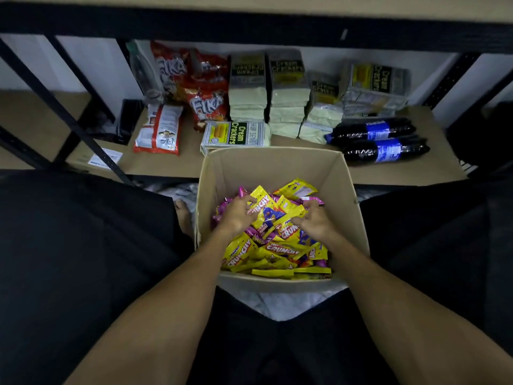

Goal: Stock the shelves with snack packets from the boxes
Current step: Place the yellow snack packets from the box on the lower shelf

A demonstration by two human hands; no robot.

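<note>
My left hand (236, 215) and right hand (315, 222) curl around a yellow packet (268, 211) in the box (277, 162). The packet lies tilted, long axis roughly far-left to near-right.

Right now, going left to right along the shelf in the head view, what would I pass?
White-and-red plastic snack packet lying flat → red Fika snack bags → stacked pale Cream Crackers packs → two dark plastic bottles with blue labels.
</note>
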